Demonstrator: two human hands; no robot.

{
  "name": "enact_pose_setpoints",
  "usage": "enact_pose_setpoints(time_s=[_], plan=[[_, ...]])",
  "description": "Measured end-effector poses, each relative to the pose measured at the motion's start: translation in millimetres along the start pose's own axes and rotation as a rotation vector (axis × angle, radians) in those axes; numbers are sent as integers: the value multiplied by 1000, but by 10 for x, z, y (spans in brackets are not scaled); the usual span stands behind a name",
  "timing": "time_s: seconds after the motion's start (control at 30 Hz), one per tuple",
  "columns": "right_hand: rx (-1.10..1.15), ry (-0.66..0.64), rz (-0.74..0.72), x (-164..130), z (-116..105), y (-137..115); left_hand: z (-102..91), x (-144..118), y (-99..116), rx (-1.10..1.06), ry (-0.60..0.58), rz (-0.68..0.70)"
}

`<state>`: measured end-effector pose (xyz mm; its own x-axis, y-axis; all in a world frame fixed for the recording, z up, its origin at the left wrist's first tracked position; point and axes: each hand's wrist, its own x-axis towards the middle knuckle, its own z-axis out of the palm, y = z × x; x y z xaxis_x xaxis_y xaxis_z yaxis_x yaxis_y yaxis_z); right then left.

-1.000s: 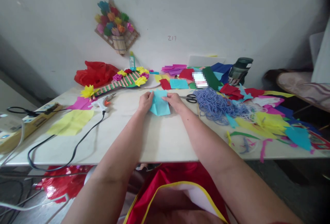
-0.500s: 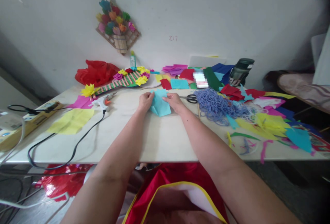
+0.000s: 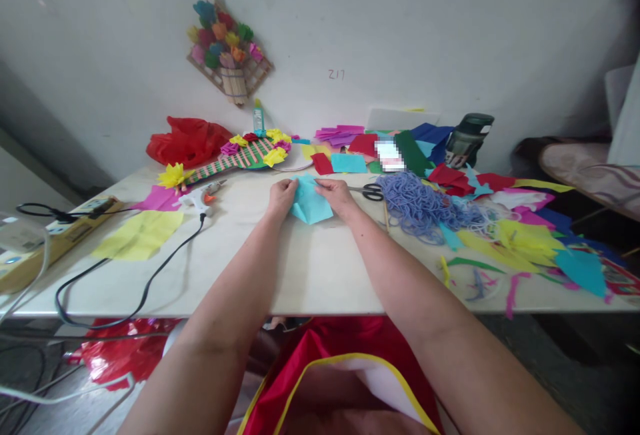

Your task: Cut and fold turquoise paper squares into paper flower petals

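The left hand [image 3: 283, 197] and right hand [image 3: 337, 196] are gripping a creased light-blue paper [image 3: 313, 205]; scissors [image 3: 369, 191] are lying just to the right, a glue gun [image 3: 200, 201] farther left

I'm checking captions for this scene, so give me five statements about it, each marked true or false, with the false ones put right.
1. The left hand and right hand both hold the blue paper. True.
2. The glue gun is in the right hand. False: the glue gun lies on the table, left of both hands.
3. The scissors lie beside the yarn. True.
4. The bouquet lies on the table. False: the bouquet is up on the wall.
5. The yellow sheet lies near the power strip. True.
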<state>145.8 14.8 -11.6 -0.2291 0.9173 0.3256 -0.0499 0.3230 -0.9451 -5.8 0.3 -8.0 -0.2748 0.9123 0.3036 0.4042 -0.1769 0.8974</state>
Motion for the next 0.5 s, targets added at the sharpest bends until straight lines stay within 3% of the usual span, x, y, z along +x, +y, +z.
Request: enact_pose_setpoints(time_s=[0.5], plan=[[-171,-57,-58,-40,-16,-57,5,-16,24,-170,-12,-80]])
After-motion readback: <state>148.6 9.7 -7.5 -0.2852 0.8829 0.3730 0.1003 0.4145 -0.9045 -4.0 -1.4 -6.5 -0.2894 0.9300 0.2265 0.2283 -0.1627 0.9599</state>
